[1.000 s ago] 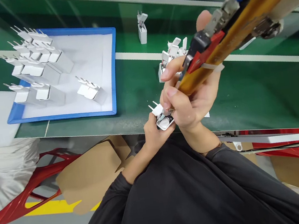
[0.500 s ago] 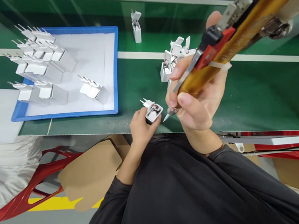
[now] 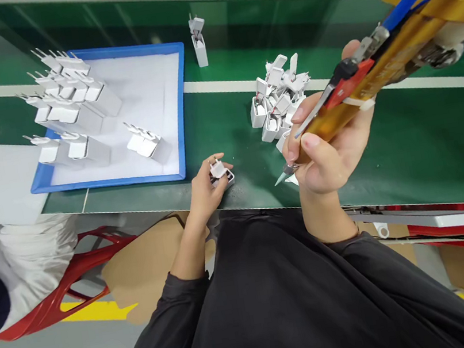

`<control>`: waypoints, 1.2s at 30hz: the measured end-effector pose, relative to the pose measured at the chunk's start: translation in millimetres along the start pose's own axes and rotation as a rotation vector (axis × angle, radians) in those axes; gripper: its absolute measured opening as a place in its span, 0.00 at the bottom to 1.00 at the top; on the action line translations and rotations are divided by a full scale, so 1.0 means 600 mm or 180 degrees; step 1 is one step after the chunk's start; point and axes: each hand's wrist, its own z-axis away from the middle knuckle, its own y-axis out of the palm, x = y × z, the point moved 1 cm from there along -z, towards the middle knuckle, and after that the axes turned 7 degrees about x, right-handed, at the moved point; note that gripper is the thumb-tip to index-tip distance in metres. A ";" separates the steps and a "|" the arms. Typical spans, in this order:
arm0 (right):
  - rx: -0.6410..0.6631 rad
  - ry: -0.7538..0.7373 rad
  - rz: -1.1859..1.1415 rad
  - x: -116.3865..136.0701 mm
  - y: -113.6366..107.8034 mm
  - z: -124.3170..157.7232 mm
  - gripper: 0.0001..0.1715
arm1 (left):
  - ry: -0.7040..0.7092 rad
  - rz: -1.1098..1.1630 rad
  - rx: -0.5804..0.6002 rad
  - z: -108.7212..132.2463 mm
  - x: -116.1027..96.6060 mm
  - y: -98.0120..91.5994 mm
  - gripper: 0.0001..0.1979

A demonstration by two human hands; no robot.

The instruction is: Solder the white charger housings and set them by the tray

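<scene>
My left hand (image 3: 206,189) is closed around a white plug adapter (image 3: 227,179) near the bench's front edge. Its pronged cap (image 3: 218,168) lies tilted over the open housing, under my fingers. In my right hand (image 3: 329,153) is a gold-coloured hand tool (image 3: 350,92) with a red-and-black lever and a pale pointed tip (image 3: 280,179). That tip points down left, apart from the adapter. Beyond the right hand sits a heap of white adapters (image 3: 279,97) with caps hanging loose. The right hand hides part of the heap.
A blue-rimmed tray (image 3: 181,112) on the left holds several capped adapters (image 3: 68,99), prongs up. One adapter with a raised cap (image 3: 199,45) stands alone at the back. Another person's white sleeve (image 3: 37,244) shows at left, by a red chair (image 3: 69,280).
My left hand has moved slightly left, and the adapter's cap now lies over its opening. The right hand with the tool has drawn away to the right, uncovering more of the heap.
</scene>
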 end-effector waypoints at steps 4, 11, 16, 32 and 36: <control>-0.0030 0.0010 0.0015 -0.001 -0.003 0.004 0.35 | 0.0488 -0.1067 0.0200 0.016 -0.015 -0.020 0.28; 0.0094 -0.0295 -0.0103 -0.002 -0.007 -0.001 0.33 | 0.0168 -0.1393 0.0007 0.035 -0.032 -0.009 0.21; 0.0024 0.0035 0.0084 -0.004 -0.019 0.007 0.30 | -0.0240 -0.1192 -0.0421 0.032 -0.024 0.002 0.12; -0.0134 0.0160 -0.0196 0.009 -0.034 0.012 0.30 | -0.0374 -0.2355 -0.1349 -0.008 0.019 -0.103 0.27; -0.0159 0.0229 -0.0135 0.008 -0.033 0.012 0.31 | -0.0484 -0.2340 -0.1289 -0.033 0.039 -0.142 0.29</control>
